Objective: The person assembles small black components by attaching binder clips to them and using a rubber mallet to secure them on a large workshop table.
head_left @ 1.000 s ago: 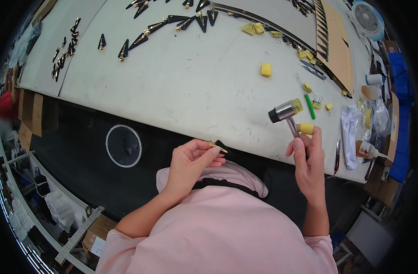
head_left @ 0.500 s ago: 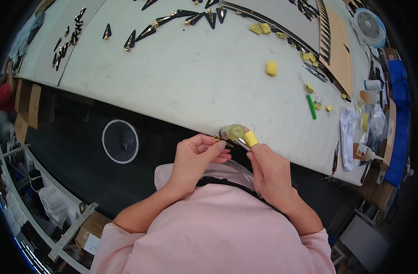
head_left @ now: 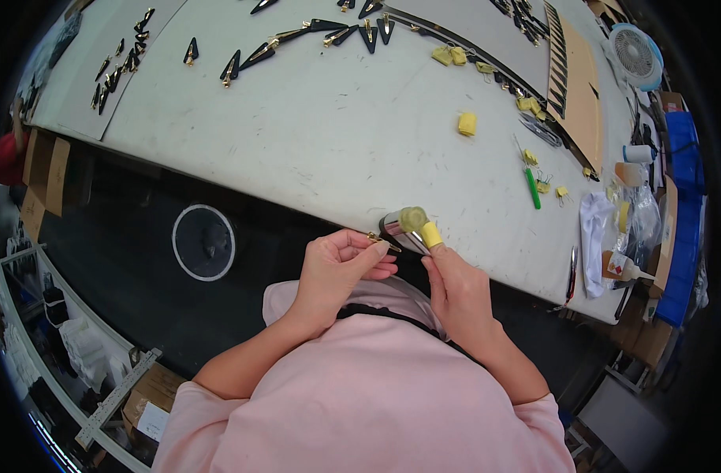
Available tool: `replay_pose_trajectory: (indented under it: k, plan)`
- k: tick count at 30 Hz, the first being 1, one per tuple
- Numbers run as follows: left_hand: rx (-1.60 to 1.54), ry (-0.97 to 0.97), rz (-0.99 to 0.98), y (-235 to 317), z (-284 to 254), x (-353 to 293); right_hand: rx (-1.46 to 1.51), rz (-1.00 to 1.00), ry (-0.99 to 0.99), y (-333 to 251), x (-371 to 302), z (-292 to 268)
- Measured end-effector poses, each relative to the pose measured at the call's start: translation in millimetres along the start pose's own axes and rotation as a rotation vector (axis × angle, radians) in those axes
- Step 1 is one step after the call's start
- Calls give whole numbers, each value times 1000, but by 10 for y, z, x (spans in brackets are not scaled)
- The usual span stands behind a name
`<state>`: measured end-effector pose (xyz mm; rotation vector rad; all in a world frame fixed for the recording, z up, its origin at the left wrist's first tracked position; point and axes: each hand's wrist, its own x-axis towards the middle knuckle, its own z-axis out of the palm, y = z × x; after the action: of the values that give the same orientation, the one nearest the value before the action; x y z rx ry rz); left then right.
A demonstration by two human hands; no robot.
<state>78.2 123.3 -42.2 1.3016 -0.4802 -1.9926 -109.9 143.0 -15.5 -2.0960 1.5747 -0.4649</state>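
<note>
**Both hands at the near table edge, hammer head beside a small clip**

Table: pale top; its near edge runs on a slant from upper left down to lower right, with dark floor below it. Both hands sit right at this edge, in front of the person's chest. The broad middle of the top just beyond the hands is bare; clutter lies only along the far and right margins.

Left hand: fingers curled narrow, pinching a small gold-coloured clip between thumb and fingertips. The clip pokes out to the right, at the table edge.

Right hand: closed around the handle of a small hammer, a yellow cover on the forefinger. The hammer head, metal with a pale yellowish cap, lies over the table edge just right of the clip, very near it; contact cannot be told.

Surroundings: black triangular clips along the far side; yellow pieces and a green pen well to the right; a white fan at the far right corner.
</note>
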Motion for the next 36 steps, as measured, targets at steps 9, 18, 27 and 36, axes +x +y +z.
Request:
replay_pose_trajectory:
  k: [9,18,27,36]
  plan:
    - [-5,-19,4,-26,-20,-2,-57,-81,33,1,-31,29]
    - [53,23,-24,10,12,-22,44,-102,215,-4,-91,37]
    - [83,73,-12,-40,71,8,44,9,1,51,-94,-4]
    - [166,68,40,48,77,-81,54,290,188,471,70,-595]
